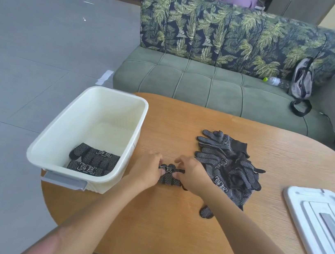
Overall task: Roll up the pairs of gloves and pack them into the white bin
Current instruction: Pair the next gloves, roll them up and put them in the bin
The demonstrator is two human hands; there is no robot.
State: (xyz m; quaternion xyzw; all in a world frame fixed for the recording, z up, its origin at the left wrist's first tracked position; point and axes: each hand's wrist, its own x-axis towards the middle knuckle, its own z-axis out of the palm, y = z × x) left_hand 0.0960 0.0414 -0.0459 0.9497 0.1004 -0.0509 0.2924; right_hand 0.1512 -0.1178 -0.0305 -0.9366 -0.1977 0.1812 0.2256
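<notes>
A pair of black gloves with white dots (168,175) lies on the wooden table (170,224), partly rolled. My left hand (145,171) pinches its left end and my right hand (192,176) pinches its right end. The white bin (64,131) stands just left of my hands and holds two rolled glove bundles (93,160) in its near corner. A loose pile of the same black dotted gloves (228,165) sits on the table right of my right hand, with one fingertip poking out under my right forearm.
The bin's white lid (309,211) lies at the table's right edge. Beyond the table stands a green sofa (211,85) with a leaf-print back, a water bottle (275,81) and a grey bag (301,81). Grey tiled floor spreads to the left.
</notes>
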